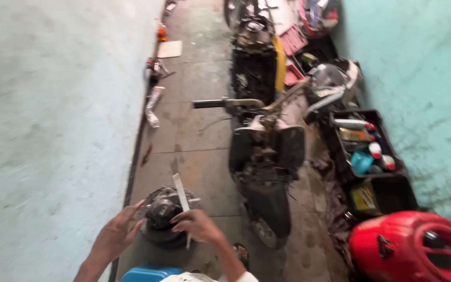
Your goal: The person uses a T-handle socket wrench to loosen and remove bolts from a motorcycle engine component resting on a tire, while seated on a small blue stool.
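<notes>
Head view, motion blur throughout. Dark round wheel part (162, 215) sits on the concrete floor (194, 136), near, left of centre, just beside the left wall (48, 130).

Right hand (198, 225): fingers curled and pressed together around a flat pale tool (181, 201). The tool's long axis runs near-to-far, tilted slightly left at the far end; it lies across the right side of the wheel part, its near tip poking out below the fist.

Left hand (117, 234): fingers spread, tips touching or nearly touching the part's left edge; blur hides actual contact.

Both hands flank the part, 1 per side; right hand lies over it, so nearer.

Stripped scooter (264, 156) stands right of the part, apart. Red helmet (411, 245) near right. Black crate (364, 143) with bottles by the right wall
</notes>
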